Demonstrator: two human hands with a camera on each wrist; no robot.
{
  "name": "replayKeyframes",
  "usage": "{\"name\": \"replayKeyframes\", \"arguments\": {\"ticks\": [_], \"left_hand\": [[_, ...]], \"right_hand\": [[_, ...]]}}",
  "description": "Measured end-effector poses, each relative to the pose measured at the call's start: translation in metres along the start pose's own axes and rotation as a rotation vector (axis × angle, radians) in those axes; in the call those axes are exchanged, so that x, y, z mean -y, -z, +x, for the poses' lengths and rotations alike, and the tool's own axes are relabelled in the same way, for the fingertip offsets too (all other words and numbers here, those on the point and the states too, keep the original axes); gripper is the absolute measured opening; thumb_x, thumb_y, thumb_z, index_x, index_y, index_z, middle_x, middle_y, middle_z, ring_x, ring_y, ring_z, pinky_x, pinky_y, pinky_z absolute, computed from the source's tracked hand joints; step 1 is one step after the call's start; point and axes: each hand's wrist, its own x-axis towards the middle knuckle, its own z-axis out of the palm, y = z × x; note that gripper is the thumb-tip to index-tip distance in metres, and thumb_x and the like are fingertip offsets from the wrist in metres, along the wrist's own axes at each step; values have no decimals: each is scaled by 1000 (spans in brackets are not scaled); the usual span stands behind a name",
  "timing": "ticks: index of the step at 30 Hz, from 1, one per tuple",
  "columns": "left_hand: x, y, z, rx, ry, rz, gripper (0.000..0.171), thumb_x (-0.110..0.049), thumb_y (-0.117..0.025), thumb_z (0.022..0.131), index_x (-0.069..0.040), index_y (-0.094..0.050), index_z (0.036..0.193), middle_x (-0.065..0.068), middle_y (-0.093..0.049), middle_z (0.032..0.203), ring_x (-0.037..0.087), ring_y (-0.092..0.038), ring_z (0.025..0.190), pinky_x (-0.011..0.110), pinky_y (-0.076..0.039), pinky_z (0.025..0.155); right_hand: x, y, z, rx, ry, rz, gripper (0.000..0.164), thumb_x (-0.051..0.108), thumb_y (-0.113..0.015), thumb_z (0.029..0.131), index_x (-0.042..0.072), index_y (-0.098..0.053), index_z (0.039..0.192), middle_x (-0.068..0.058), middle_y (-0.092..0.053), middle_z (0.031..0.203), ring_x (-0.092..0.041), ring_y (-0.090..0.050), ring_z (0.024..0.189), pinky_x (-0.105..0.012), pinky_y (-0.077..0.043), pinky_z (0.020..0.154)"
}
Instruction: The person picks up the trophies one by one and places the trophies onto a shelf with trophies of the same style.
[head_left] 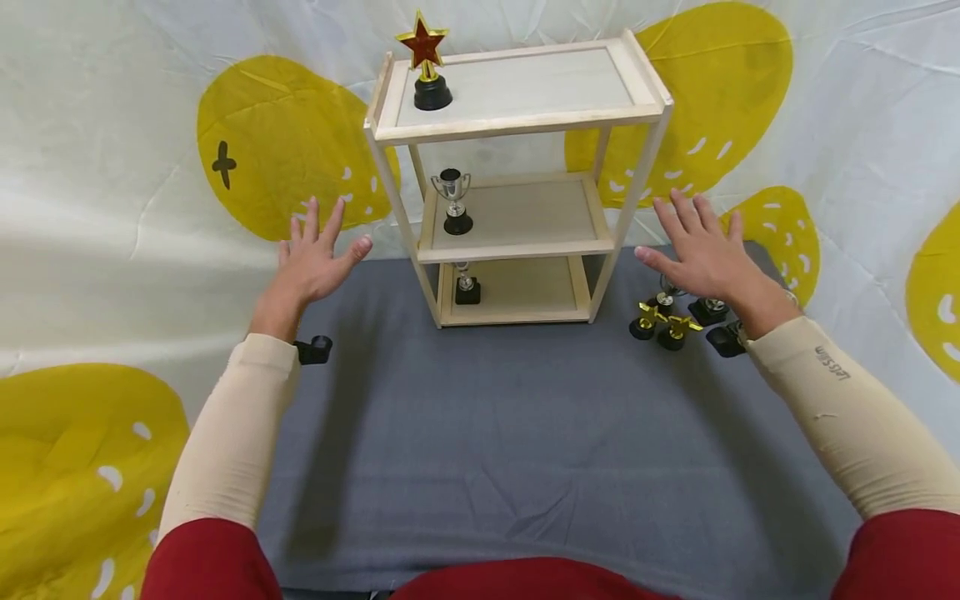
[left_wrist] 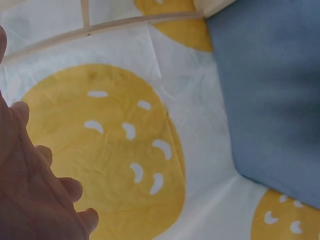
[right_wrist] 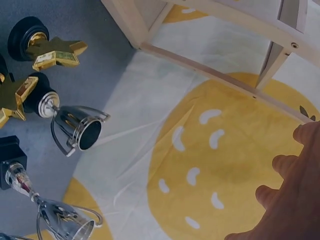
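My left hand (head_left: 313, 265) hovers with fingers spread to the left of a wooden three-tier shelf (head_left: 517, 252), holding nothing. On the shelf's right side, my right hand (head_left: 705, 250) is likewise spread and bare, over a group of small trophies. Among these are gold star trophies (right_wrist: 57, 52) and silver cups (right_wrist: 80, 127) on black bases. A red-and-gold star trophy (head_left: 424, 62) stands at the left of the top tier. One silver cup trophy (head_left: 452, 200) is on the middle tier's left. Another trophy (head_left: 467, 287) sits on the bottom tier, its upper part hidden by the middle board.
The shelf stands at the back of a table with a grey cloth (head_left: 480, 433). Behind it hangs a white curtain (head_left: 97, 167) with yellow printed shapes. Dark wrist straps (head_left: 313, 350) are on both arms.
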Motion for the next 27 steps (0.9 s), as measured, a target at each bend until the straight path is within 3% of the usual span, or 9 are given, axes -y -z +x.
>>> {"name": "replayKeyframes", "arguments": {"ticks": [13,21,27], "left_hand": [[-4,-11,-1,7,-52,-137,85,-81,-28,89,-45,15,152,-3,27,163,45,18,150,70,10,118],[-9,-19,0,2,-119,-292,80,-72,-33,94,-45,13,153,-6,23,164,34,12,154,72,0,119],[-12,-26,2,-5,-139,-364,77,-66,-36,97,-45,12,153,-8,22,164,27,13,155,69,1,120]], "right_hand": [[6,-7,-2,22,8,75,84,69,-26,97,25,14,158,-3,23,164,-42,21,151,-77,19,109],[9,-10,-7,15,6,77,84,69,-27,97,25,13,158,-3,21,165,-41,20,151,-78,18,109],[8,-12,-14,22,9,61,85,69,-28,97,25,14,158,-4,21,165,-42,18,151,-77,19,109]]}}
